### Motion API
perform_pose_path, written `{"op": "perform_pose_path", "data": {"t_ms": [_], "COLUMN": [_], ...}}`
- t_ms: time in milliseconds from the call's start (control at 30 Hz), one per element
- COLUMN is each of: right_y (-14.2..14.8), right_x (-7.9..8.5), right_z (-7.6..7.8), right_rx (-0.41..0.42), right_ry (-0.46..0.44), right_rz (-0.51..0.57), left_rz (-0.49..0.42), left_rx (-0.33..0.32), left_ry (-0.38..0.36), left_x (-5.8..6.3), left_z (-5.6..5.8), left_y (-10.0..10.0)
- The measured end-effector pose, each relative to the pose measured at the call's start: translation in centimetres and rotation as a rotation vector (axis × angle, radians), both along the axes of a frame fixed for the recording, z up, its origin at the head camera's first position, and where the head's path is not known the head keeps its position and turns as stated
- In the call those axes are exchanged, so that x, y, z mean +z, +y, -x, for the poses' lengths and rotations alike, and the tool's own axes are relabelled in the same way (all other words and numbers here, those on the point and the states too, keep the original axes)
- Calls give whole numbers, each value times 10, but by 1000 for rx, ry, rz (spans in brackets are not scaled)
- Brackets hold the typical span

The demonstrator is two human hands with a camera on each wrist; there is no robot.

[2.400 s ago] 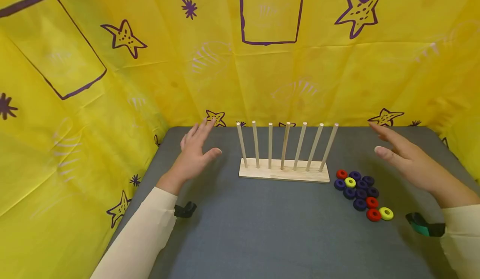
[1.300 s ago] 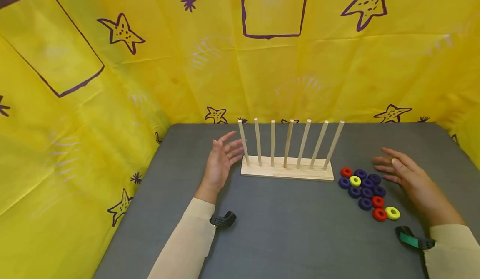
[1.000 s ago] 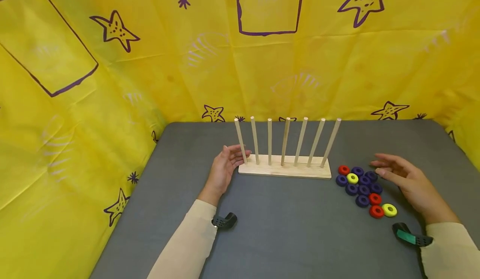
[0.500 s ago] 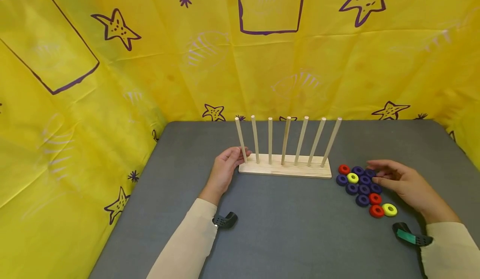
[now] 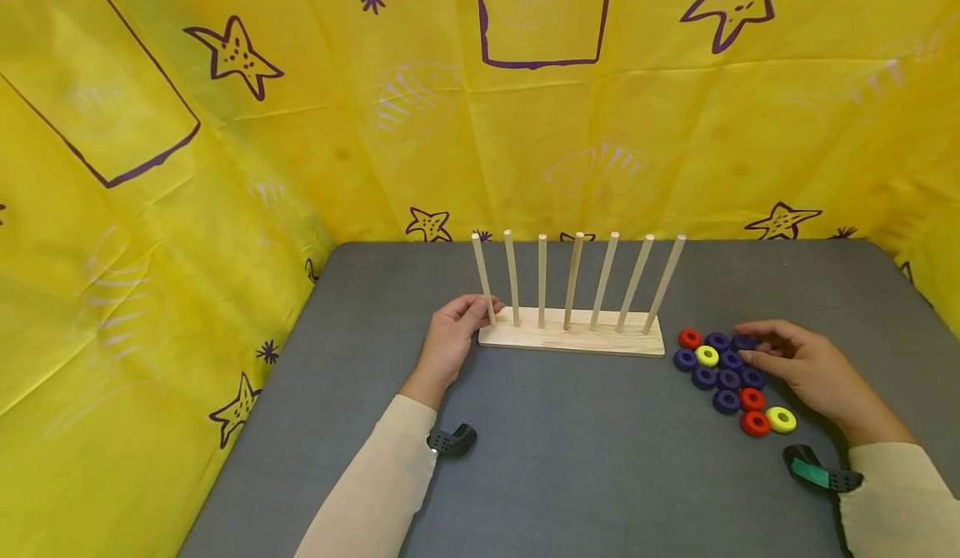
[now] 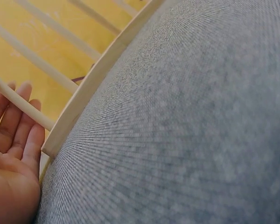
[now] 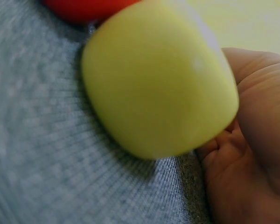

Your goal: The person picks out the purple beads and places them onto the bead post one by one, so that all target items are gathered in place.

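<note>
A pale wooden rack (image 5: pixel 570 341) with a row of upright, bare pegs stands mid-table in the head view. At its left end my left hand (image 5: pixel 446 341) pinches the leftmost peg (image 5: pixel 482 271), thumb in front and fingers behind. To the right of the rack lies a loose cluster of small rings: several dark blue, a few red, two yellow. My right hand (image 5: pixel 813 371) reaches in from the right, its thumb and index finger on the dark blue ring (image 5: pixel 742 342) at the cluster's back right. That ring is partly covered by the fingertips.
A yellow ring (image 5: pixel 782 420) and a red ring (image 5: pixel 755 423) lie nearest me; the yellow one looms large in the right wrist view. Grey cloth (image 5: pixel 585 475) covers the table. Yellow patterned fabric (image 5: pixel 420 141) hangs behind and at the sides.
My left hand has moved right to the rack and its thumb has come against the leftmost peg. My right hand has come down to the rings, fingertips meeting a dark blue one.
</note>
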State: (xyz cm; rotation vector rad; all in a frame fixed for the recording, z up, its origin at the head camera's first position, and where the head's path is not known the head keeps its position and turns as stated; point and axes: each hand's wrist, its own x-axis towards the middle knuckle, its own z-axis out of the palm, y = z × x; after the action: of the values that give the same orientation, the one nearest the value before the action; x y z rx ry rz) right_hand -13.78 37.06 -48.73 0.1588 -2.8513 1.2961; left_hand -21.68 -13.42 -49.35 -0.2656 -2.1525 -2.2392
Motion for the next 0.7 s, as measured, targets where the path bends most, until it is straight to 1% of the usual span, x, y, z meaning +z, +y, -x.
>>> {"op": "perform_pose_path", "data": {"t_ms": [267, 567, 700], "right_y": [-2, -4, -7], "right_x": [2, 8, 10], "right_z": [-2, -3, -2], "right_rx": [-55, -74, -77], "right_ry": [16, 21, 31], "right_rz": [46, 39, 59], "left_rz": [27, 46, 33], "left_rx": [2, 8, 12], "left_ry": [2, -12, -12], "left_x": [-1, 0, 3], "left_z": [-1, -1, -2], "left_y": [-1, -1, 0]}}
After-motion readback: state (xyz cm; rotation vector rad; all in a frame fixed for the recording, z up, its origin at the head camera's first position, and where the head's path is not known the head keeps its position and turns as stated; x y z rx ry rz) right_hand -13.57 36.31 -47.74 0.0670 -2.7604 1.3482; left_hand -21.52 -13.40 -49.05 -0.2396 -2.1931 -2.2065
